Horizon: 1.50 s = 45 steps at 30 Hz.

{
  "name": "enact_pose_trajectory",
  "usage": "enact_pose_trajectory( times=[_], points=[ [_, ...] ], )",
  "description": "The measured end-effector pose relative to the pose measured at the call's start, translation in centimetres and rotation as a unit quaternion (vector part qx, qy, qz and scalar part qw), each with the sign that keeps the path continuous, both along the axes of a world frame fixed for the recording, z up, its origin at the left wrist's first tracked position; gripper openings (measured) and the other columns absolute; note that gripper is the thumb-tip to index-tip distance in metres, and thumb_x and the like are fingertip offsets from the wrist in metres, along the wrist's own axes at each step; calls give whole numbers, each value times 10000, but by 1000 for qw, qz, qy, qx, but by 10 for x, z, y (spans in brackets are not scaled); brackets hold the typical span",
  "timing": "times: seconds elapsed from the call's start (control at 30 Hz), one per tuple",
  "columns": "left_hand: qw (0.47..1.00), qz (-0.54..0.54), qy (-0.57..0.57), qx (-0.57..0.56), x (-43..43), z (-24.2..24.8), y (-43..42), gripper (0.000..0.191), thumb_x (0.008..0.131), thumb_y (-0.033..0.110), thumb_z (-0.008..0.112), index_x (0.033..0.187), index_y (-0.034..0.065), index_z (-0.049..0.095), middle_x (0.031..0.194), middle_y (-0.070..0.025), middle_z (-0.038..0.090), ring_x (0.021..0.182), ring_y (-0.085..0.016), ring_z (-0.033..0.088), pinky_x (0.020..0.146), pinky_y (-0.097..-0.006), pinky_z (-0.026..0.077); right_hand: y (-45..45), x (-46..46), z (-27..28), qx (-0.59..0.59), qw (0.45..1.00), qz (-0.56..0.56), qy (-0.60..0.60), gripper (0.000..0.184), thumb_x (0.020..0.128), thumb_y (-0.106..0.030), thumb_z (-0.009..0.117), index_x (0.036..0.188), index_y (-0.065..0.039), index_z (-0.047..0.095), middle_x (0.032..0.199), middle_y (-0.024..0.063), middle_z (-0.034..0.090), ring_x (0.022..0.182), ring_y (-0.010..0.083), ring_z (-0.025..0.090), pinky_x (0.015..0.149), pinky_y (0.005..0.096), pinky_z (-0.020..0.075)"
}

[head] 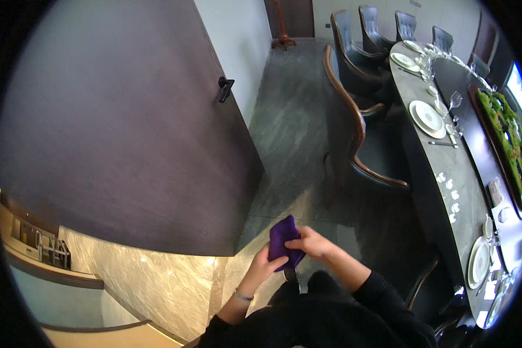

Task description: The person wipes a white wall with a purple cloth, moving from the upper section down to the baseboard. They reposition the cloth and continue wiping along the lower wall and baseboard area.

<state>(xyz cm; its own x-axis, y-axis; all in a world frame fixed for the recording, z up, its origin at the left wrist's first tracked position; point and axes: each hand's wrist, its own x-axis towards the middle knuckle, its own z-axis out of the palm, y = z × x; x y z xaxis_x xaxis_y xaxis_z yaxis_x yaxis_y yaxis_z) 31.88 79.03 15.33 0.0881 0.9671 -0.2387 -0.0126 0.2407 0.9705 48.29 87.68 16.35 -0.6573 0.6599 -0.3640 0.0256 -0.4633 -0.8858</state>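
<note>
A folded purple cloth (280, 237) is held between my two hands in front of my body. My left hand (264, 264) grips its lower left part, with the thumb lying over the cloth. From the right, my right hand (309, 243) pinches the cloth's right side, thumb and fingers closed on it. Beneath the cloth, the lower ends of a dark strip and a pale strip show by my clothing; what they are I cannot tell. The fingers behind the cloth are hidden.
A large dark door (135, 130) with a black lever handle (225, 89) stands at left. Right are leather armchairs (346, 100) and a curved dining table (452, 174) bearing plates (428, 118), glasses and a moss centrepiece (502, 130). A counter (56, 278) is lower left.
</note>
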Motion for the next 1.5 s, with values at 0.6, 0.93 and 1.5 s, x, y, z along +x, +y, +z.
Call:
enact_pose_trajectory(
  times=[0.6,0.93,1.5],
  points=[
    [855,-44,484,181,-35,38,577,270,762,218,615,739,-31,514,712,-253,567,696,-415,571,598,-463,438,490,-90,-38,-91,893,-367,245,450,909,-407,445,1245,-108,458,1188,42,510,1116,187,446,938,352,339],
    [898,-284,281,186,-52,72,833,271,846,184,579,1002,-35,547,746,-170,617,612,-172,592,577,-294,448,745,-115,-51,-99,794,-412,435,307,885,-269,349,930,-60,569,866,84,606,800,230,597,703,363,501],
    [961,-244,43,124,-41,19,1185,339,862,54,554,1190,-14,498,1065,-123,598,873,-152,620,769,-263,498,1104,-68,-78,-111,805,-467,349,272,909,-227,394,1004,-34,560,917,82,590,821,212,575,710,368,489]
  ],
)
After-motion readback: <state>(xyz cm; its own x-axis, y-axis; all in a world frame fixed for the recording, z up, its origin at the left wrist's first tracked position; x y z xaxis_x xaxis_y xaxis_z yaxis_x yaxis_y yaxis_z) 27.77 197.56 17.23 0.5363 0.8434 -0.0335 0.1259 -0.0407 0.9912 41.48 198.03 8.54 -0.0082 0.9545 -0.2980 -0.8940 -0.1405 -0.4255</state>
